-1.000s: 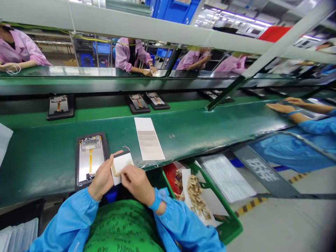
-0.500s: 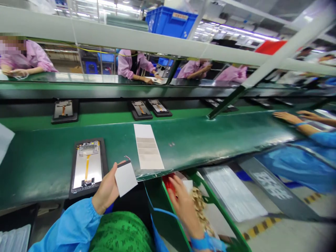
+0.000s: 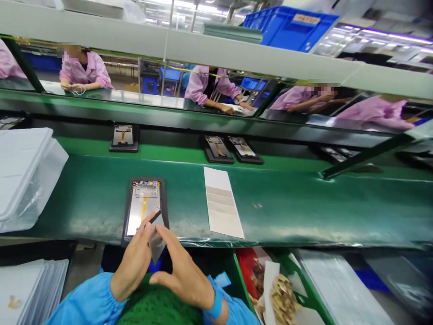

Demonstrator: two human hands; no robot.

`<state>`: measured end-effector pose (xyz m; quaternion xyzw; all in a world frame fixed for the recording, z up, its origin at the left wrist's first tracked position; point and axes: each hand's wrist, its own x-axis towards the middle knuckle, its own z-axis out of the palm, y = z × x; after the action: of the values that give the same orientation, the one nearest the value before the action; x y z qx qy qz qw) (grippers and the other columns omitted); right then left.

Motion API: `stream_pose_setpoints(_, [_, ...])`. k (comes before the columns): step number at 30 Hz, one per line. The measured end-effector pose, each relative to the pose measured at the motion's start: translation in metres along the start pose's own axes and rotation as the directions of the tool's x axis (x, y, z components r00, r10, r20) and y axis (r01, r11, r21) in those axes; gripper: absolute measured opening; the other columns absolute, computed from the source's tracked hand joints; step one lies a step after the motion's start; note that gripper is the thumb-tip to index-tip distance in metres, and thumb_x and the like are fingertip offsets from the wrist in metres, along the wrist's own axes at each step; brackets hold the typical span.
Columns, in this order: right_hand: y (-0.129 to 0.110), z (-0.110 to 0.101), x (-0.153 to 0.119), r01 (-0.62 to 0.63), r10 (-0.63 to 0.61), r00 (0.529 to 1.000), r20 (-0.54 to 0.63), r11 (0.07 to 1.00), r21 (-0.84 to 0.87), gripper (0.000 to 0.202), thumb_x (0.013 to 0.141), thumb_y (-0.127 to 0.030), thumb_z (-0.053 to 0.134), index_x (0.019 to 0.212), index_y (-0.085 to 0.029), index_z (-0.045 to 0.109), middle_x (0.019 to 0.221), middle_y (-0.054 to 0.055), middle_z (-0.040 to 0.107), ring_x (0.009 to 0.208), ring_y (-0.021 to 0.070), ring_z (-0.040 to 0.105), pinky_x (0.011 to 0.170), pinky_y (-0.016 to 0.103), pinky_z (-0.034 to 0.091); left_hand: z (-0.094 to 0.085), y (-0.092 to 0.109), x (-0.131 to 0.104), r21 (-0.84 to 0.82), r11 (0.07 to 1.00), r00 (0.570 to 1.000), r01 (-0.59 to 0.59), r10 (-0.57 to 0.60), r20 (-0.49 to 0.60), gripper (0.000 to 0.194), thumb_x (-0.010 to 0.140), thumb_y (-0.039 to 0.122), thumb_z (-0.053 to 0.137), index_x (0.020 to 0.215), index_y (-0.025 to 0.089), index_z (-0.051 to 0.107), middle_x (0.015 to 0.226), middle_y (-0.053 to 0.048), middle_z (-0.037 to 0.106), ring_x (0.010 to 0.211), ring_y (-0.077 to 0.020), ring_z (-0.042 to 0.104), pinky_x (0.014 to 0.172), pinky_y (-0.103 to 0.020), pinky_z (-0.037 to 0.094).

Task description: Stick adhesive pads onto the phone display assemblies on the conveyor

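My left hand (image 3: 135,262) grips a thin, flat battery (image 3: 157,243) with a dark strip and short wires at its top end. The battery is tilted, with its grey face toward my right hand (image 3: 186,271). That hand's fingers are stretched out, with the thumb apart; the fingertips are at the battery's edge, and I cannot tell whether they press on it. Just beyond, an opened tablet (image 3: 144,212) lies in a black holder, an orange ribbon cable down its middle. A card with beige strips (image 3: 223,203) lies to the right on the green bench (image 3: 287,216).
Clear plastic trays (image 3: 27,180) are stacked at the left, more (image 3: 30,289) below. A green bin (image 3: 304,289) of paper scraps sits lower right. Several tablets in holders, one nearest the middle (image 3: 219,150), line the green belt (image 3: 172,151). Workers in pink (image 3: 209,85) sit beyond.
My right hand has left the scrap bin and come to the battery. My left hand has turned the battery from its white face to a tilted, grey one. The view has swung left.
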<state>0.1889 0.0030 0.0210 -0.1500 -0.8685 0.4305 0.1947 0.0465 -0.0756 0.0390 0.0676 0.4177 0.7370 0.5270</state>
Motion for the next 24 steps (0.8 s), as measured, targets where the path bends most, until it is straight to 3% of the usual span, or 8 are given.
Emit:
stream_pose_setpoints(2, [-0.010,0.005,0.007,-0.004,0.004,1.000,-0.002,0.998,-0.066,0.109,0.071,-0.052,0.084,0.156,-0.021,0.023,0.155,0.022,0.036,0.143,0.0376,0.037,0.114,0.057,0.041,0.000,0.009,-0.007,-0.046,0.998,0.999,0.045,-0.045,0.013,0.050,0.089,0.054,0.063,0.131,0.027,0.065,0.150,-0.005,0.051,0.148,-0.0240,0.032,0.121,-0.037,0.030])
stream_pose_setpoints(6, [-0.031,0.007,0.014,-0.025,0.023,0.999,-0.026,0.995,-0.099,0.089,0.086,-0.028,0.074,0.157,-0.021,0.021,0.155,0.019,0.036,0.142,0.0321,0.041,0.109,0.046,0.050,-0.004,0.024,-0.018,0.006,0.997,0.989,0.077,-0.077,0.123,0.051,0.089,0.055,0.060,0.133,0.028,0.065,0.155,-0.002,0.045,0.151,-0.0220,0.025,0.123,-0.033,0.025])
stream_pose_setpoints(9, [-0.036,0.009,0.017,-0.039,0.026,0.994,-0.103,0.992,-0.118,0.072,0.091,-0.013,0.056,0.156,-0.022,0.027,0.155,0.015,0.040,0.142,0.0307,0.041,0.114,0.049,0.044,-0.017,0.030,-0.016,0.163,0.986,0.989,0.022,-0.046,0.143,0.049,0.088,0.044,0.067,0.135,0.030,0.063,0.157,-0.003,0.042,0.151,-0.0246,0.025,0.123,-0.036,0.025])
stream_pose_setpoints(12, [-0.027,0.013,0.023,-0.177,0.214,0.939,-0.269,0.972,0.157,0.052,0.096,-0.020,0.050,0.147,-0.022,0.044,0.141,0.014,0.057,0.128,0.0291,0.058,0.107,0.049,0.051,-0.033,0.035,-0.002,0.309,0.947,0.996,-0.087,0.077,0.043,0.057,0.082,0.033,0.075,0.137,0.032,0.060,0.145,-0.007,0.053,0.136,-0.0268,0.046,0.113,-0.036,0.039])
stream_pose_setpoints(15, [-0.012,0.015,0.030,-0.254,0.434,0.879,-0.197,0.776,0.578,0.044,0.095,-0.033,0.058,0.138,-0.023,0.055,0.126,0.012,0.068,0.114,0.0280,0.067,0.095,0.046,0.058,-0.049,0.046,0.019,0.351,0.930,0.990,-0.111,0.135,-0.045,0.057,0.075,0.028,0.082,0.130,0.026,0.065,0.115,-0.007,0.064,0.097,-0.0176,0.062,0.084,-0.024,0.051])
stream_pose_setpoints(18, [-0.005,0.017,0.037,-0.271,0.485,0.873,-0.056,0.577,0.771,0.048,0.088,-0.039,0.070,0.132,-0.022,0.061,0.115,0.011,0.073,0.108,0.0294,0.069,0.092,0.047,0.058,-0.061,0.055,0.036,0.292,0.956,0.999,-0.014,0.023,-0.027,0.051,0.073,0.032,0.083,0.121,0.021,0.069,0.092,-0.002,0.060,0.066,-0.0089,0.051,0.051,-0.018,0.041])
stream_pose_setpoints(21, [-0.006,0.019,0.041,-0.291,0.510,0.860,0.013,0.470,0.833,0.049,0.084,-0.038,0.076,0.127,-0.021,0.064,0.109,0.010,0.075,0.105,0.0289,0.070,0.092,0.046,0.056,-0.072,0.058,0.044,0.284,0.955,0.995,0.083,-0.096,0.034,0.043,0.075,0.035,0.082,0.114,0.020,0.072,0.084,-0.001,0.056,0.057,-0.0061,0.042,0.043,-0.018,0.029])
stream_pose_setpoints(24, [-0.007,0.021,0.043,-0.312,0.525,0.849,0.058,0.409,0.858,0.049,0.082,-0.035,0.077,0.127,-0.020,0.064,0.106,0.009,0.076,0.101,0.0275,0.071,0.090,0.044,0.056,-0.082,0.057,0.047,0.367,0.930,0.990,0.001,-0.053,0.132,0.023,0.079,0.035,0.078,0.095,0.019,0.078,0.091,-0.004,0.056,0.058,-0.0056,0.043,0.045,-0.019,0.031])
